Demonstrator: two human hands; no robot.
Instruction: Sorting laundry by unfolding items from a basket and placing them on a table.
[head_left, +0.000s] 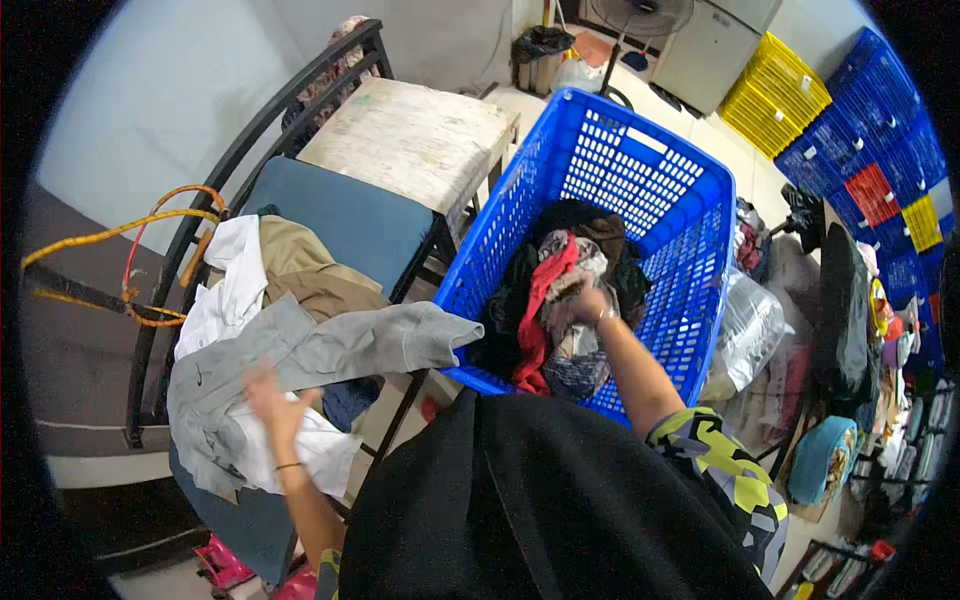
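Note:
A tall blue plastic laundry basket (517, 187) stands before me with black, brown, red and patterned clothes inside. My right hand (581, 304), a little blurred, reaches down into it at a patterned cloth beside a red garment (538, 322); whether its fingers grip the cloth is not clear. On the left, a grey garment (300, 345) lies over white clothes (221, 304) and khaki trousers (307, 255) on a blue padded seat (337, 210). My left hand (277, 405), blurred, is at the grey garment with its fingers apart and holds nothing.
Beyond the blue seat stands a worn white-topped table (412, 135). An orange-wrapped hoop handle (112, 232) sticks out at the left. Clear plastic bags (750, 330) lie right of the basket. Stacked yellow crates (776, 94) and blue crates (862, 135) line the far right, near a standing fan (641, 15).

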